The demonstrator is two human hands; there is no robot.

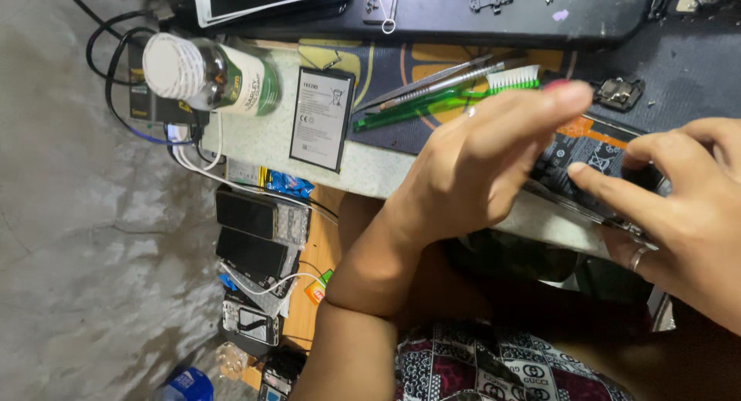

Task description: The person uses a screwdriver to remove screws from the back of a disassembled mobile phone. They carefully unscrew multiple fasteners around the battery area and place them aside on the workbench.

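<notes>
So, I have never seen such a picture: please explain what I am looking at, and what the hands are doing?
A camera worn on a person's head looks down at a repair bench. The left hand and the right hand rest on an opened phone; both press on it, neither grips. Beside them lie a green toothbrush, a loose flat battery and a bottle with a white cap. Below the bench edge, more phones lie stacked.
</notes>
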